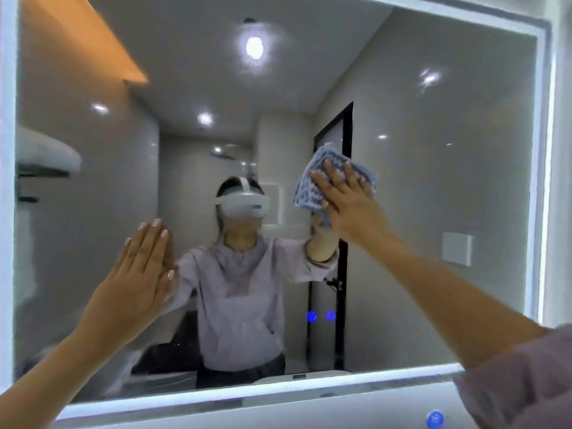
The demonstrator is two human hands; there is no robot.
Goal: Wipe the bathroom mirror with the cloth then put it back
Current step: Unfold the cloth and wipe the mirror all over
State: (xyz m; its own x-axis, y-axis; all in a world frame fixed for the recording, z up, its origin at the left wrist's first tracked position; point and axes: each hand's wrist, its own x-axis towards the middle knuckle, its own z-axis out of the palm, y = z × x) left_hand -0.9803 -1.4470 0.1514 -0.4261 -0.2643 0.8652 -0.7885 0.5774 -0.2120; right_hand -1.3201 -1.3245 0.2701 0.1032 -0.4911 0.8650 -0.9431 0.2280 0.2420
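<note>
A large wall mirror (433, 150) with a lit white border fills the view. My right hand (346, 196) presses a blue and white textured cloth (312, 178) flat against the glass, right of centre, fingers spread over it. My left hand (139, 274) rests flat on the glass at the lower left, fingers together, holding nothing. The mirror reflects a person in a pale sweatshirt wearing a white headset.
Two blue touch icons (321, 316) glow in the lower middle of the glass. A blue round object (435, 418) shows below the mirror's bottom edge. The reflection shows a dark door frame, a wall switch plate and a white shelf at the left.
</note>
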